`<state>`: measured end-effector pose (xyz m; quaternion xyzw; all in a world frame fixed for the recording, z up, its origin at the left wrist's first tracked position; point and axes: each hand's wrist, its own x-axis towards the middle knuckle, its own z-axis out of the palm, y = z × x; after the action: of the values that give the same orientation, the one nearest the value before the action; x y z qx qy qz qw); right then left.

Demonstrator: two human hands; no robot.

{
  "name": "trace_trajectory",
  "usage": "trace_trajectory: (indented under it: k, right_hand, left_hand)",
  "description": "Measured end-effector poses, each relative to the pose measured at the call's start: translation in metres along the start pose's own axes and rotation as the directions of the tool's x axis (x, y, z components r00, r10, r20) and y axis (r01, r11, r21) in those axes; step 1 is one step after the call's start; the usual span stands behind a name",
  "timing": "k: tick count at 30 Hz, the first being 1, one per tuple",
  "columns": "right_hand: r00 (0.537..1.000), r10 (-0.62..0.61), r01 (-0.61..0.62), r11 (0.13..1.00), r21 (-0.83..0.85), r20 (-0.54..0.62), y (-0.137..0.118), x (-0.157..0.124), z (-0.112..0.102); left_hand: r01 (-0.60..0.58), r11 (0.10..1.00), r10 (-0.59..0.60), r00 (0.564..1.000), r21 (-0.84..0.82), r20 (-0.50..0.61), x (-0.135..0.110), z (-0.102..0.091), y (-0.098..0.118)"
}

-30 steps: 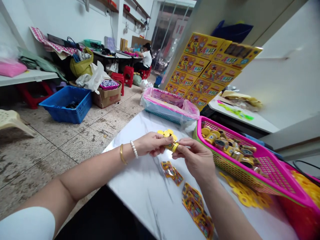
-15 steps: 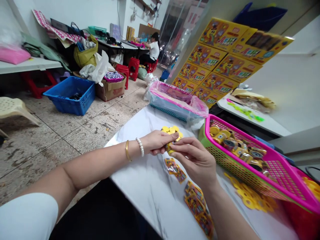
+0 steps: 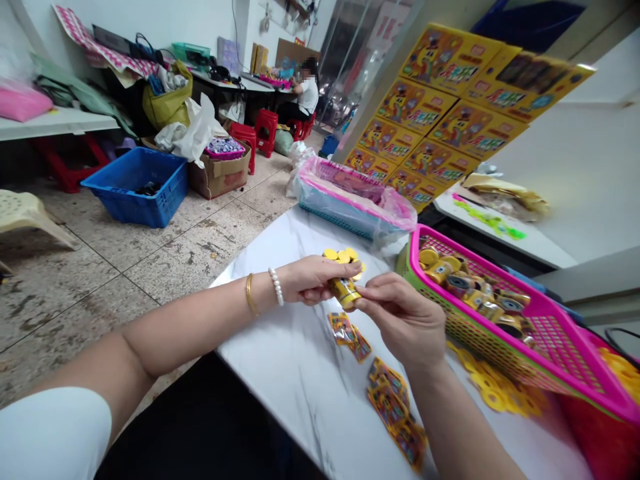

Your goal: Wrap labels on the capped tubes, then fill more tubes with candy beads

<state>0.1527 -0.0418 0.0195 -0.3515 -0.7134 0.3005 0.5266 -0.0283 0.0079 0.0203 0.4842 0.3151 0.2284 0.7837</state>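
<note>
One yellow canister (image 3: 344,292) held up between the hands

From my station I see the canister just above the worktop (image 3: 280,347), in the space between both hands. It is a short, glossy yellow cylinder, tilted slightly, with a printed wrap too small to read. My left hand (image 3: 315,280) is nearly closed, its fingers curled over the canister's far side. My right hand (image 3: 405,320) is partly closed, with its thumb and fingertips pinching the canister's right end.

A small heap of yellow discs (image 3: 340,255) lies on the worktop just beyond the left hand. Printed card packets (image 3: 345,328) are scattered below the hands. To the right of the right hand, a pink-rimmed green basket (image 3: 530,310) holds more yellow canisters with dark ends (image 3: 463,285). Yellow cut-out pieces (image 3: 493,393) lie on the worktop beneath the basket's near side. A gold bangle (image 3: 249,293) and a pearl bracelet (image 3: 275,287) circle my left wrist.
</note>
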Motion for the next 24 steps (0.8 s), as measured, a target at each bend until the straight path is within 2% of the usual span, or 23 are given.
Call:
trace_trajectory:
  k: [3,5,9,11,15,18,21,24]
  right_hand:
    - [0.999,-0.046,0.046,0.999,-0.029,0.002,-0.001,0.002,-0.002]
    - [0.996,-0.070,0.075,0.993,-0.090,0.050,-0.002,0.004,-0.002]
    - [0.962,-0.200,0.236,0.950,-0.206,0.184,-0.007,0.006,0.001]
    - [0.956,-0.247,0.276,0.941,-0.195,0.159,-0.008,0.006,0.005]
    - [0.960,-0.277,0.278,0.949,-0.148,0.027,-0.007,0.007,0.011]
    - [0.967,-0.256,0.251,0.944,-0.215,0.004,-0.003,0.007,0.015]
    - [0.973,-0.214,0.230,0.922,-0.312,0.086,0.005,0.009,0.020]
    - [0.968,-0.210,0.239,0.939,-0.248,0.136,0.015,0.013,0.028]
  left_hand:
    - [-0.011,1.000,0.011,1.000,0.014,0.023,-0.001,-0.001,0.000]
    - [-0.023,0.999,0.025,0.999,0.049,-0.028,-0.001,0.000,-0.003]
    - [-0.013,0.993,0.027,0.991,0.114,-0.129,0.001,0.000,-0.011]
    - [-0.018,0.997,0.024,0.996,0.072,-0.080,0.001,-0.002,-0.014]
    - [-0.126,0.992,0.125,0.988,-0.011,-0.086,0.001,-0.003,-0.012]
    - [-0.146,0.987,0.128,0.967,-0.068,-0.220,0.001,0.001,-0.015]
    - [-0.164,0.974,0.101,0.930,-0.153,-0.355,-0.003,0.005,-0.019]
    - [-0.170,0.963,0.058,0.888,-0.210,-0.455,-0.013,0.009,-0.022]
